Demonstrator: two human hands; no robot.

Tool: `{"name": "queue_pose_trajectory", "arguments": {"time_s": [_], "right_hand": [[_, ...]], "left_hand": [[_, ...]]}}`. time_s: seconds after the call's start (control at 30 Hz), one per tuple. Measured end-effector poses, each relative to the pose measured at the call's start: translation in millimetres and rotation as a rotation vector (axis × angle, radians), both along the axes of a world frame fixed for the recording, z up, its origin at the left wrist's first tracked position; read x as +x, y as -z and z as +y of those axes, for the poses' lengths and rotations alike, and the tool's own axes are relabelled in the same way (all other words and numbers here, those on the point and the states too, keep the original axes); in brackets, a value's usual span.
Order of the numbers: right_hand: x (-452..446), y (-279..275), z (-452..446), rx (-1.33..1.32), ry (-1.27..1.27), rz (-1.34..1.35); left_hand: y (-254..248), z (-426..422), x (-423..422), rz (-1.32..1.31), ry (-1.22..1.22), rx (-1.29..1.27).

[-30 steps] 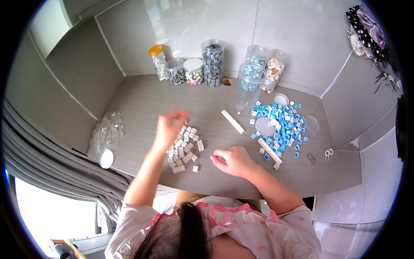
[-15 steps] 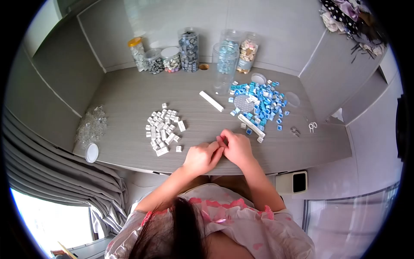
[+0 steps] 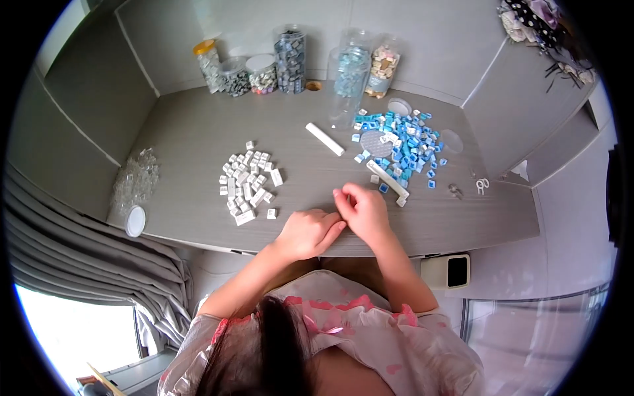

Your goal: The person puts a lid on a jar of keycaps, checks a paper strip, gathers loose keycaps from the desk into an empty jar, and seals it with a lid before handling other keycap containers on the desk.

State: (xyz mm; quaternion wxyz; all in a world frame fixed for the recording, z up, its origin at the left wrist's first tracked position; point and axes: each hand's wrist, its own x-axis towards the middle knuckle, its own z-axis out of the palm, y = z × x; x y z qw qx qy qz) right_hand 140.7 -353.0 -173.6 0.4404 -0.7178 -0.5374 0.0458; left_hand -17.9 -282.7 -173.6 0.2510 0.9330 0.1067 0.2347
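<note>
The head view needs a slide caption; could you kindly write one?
Left hand and right hand close together at the desk, white keycaps left, mostly blue keycaps right.

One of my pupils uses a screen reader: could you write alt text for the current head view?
A person's left hand and right hand, fingers curled, are close together at the front of a grey desk. White keycaps lie on the left, mostly blue keycaps on the right; jars stand along the back.

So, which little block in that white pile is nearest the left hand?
The small square keycap at the near right edge of the white pile: it sits slightly apart from the others, closest to the left hand.
</note>
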Motion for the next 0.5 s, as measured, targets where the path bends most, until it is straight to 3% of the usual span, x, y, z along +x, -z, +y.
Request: {"name": "queue_pose_trajectory", "arguments": {"time_s": [0.13,0.2,0.23,0.37,0.5], "right_hand": [[27.1,-18.6,30.5,0.181,0.054,0.186],[44.5,-45.9,60.2,0.378,0.062,0.042],[55.3,-66.7,72.8,0.354,0.07,-0.14],[84.2,-84.2,147.3,0.349,0.271,-0.436],[100.8,-82.5,187.3,0.35,0.106,-0.275]], "left_hand": [[2.8,-2.8,-1.0,-0.004,-0.008,0.06],[6.3,-3.7,-0.5,-0.029,-0.033,0.139],[9.4,-4.1,1.0,-0.039,-0.048,0.172],[13.9,-4.6,-0.2,-0.104,-0.056,0.204],[13.9,-5.3,0.9,-0.053,-0.056,0.22]]}}
